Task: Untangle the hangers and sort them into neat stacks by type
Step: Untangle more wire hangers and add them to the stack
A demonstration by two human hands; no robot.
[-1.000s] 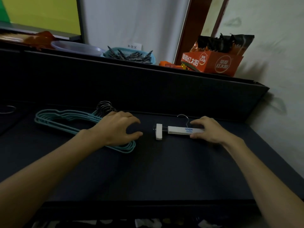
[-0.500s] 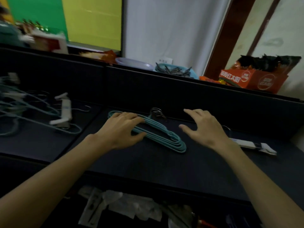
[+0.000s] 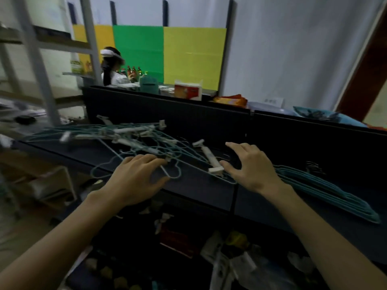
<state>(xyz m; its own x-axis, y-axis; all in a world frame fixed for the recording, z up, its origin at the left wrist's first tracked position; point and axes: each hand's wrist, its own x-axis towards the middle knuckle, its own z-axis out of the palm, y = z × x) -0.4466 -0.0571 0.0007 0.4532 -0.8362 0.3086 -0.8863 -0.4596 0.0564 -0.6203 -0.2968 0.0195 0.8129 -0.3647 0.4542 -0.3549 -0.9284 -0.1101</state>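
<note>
On the dark table [image 3: 201, 185], the tangled hangers [image 3: 134, 139] are lying ahead-left of you. Your left hand [image 3: 136, 181] is nearer, fingers relaxed, touching a teal wire hanger [image 3: 173, 170]. Your right hand [image 3: 253, 168] is released, thumb just beside the white clip hanger [image 3: 209, 155], whose long axis is running away from you. The sorted teal stack [image 3: 326, 191] is sitting right.

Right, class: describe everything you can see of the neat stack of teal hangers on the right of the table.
The stack of teal hangers lies flat on the dark table, several thin hangers nested one on another with outlines aligned. They look wire-thin with a matte teal coating. Their dark metal hooks bunch together at the far side. The stack runs from beside the right hand out toward the near right edge. The right wrist hides its left end, so contact cannot be told.
</note>
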